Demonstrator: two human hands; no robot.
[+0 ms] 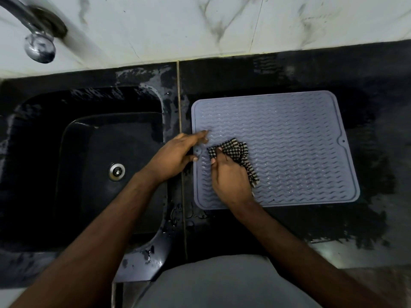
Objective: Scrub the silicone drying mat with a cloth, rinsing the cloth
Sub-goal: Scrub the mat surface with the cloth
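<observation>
Through the head camera I am looking down on a black stone counter [289,72], wet and streaked, running under a white marble-patterned wall [200,23] at the far side. A black sink [44,134] is sitting on the left, its metal drain [116,171] showing in the basin, and a chrome tap [37,41] is reaching in from the far left corner. The grey silicone drying mat [289,141] is lying flat on the counter just right of the sink, wavy ridges across it. My left hand [175,154] is resting on the mat's left edge, fingers stretched out and fairly flat, pressing it down. My right hand [229,176] is bunching the black-and-white checked cloth [235,152] against the mat's near-left part, fingers curled around it. Water drops are lying on the counter near the sink's near right corner. I am seeing no brand, label or readable writing anywhere.
</observation>
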